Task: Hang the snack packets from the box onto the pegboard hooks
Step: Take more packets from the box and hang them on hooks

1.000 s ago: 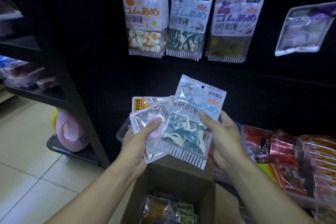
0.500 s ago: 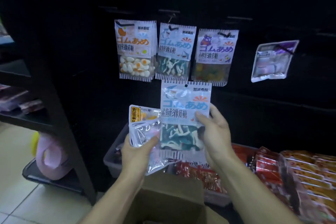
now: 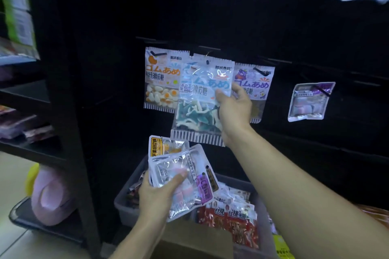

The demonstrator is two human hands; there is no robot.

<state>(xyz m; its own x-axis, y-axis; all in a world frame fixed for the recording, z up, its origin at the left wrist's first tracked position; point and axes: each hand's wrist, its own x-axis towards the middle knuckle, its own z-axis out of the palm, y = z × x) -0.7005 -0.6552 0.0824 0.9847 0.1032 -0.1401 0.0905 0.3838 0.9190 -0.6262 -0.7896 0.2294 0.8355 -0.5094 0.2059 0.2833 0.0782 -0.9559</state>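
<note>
Our right hand (image 3: 234, 109) has its grip pinched on the right edge of the blue shark gummy packet (image 3: 202, 101), held up against the dark pegboard (image 3: 294, 33) at a hook (image 3: 207, 53), overlapping the egg gummy packet (image 3: 161, 79) and the purple gummy packet (image 3: 255, 82). Our left hand (image 3: 156, 194), lower down, clamps a stack of clear packets (image 3: 181, 176) above a grey bin (image 3: 126, 206).

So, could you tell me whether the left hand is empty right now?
No, the left hand grips a stack of clear packets below the blue packet in the right hand.
</note>
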